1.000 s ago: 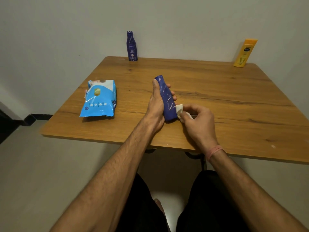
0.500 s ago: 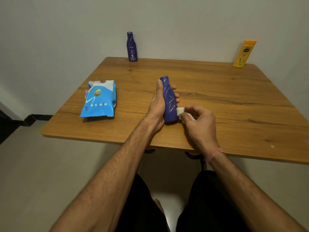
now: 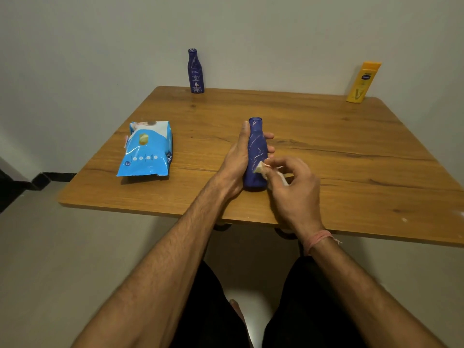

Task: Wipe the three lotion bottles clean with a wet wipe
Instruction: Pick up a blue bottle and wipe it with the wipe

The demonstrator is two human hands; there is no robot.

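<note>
My left hand [image 3: 237, 159] grips a dark blue lotion bottle [image 3: 256, 149] streaked with white marks, holding it near the table's front middle with its cap pointing away from me. My right hand [image 3: 293, 189] pinches a small folded wet wipe [image 3: 262, 168] against the bottle's lower right side. A second dark blue bottle [image 3: 195, 71] stands upright at the far left edge of the table. A yellow lotion bottle [image 3: 362, 82] stands at the far right corner, against the wall.
A blue pack of wet wipes [image 3: 147, 149] lies on the left part of the wooden table [image 3: 351, 146]. The wall runs right behind the table's far edge. My legs are under the near edge.
The held bottle has turned more upright and shifted slightly right. My right hand with the wipe has moved up the bottle's lower side.
</note>
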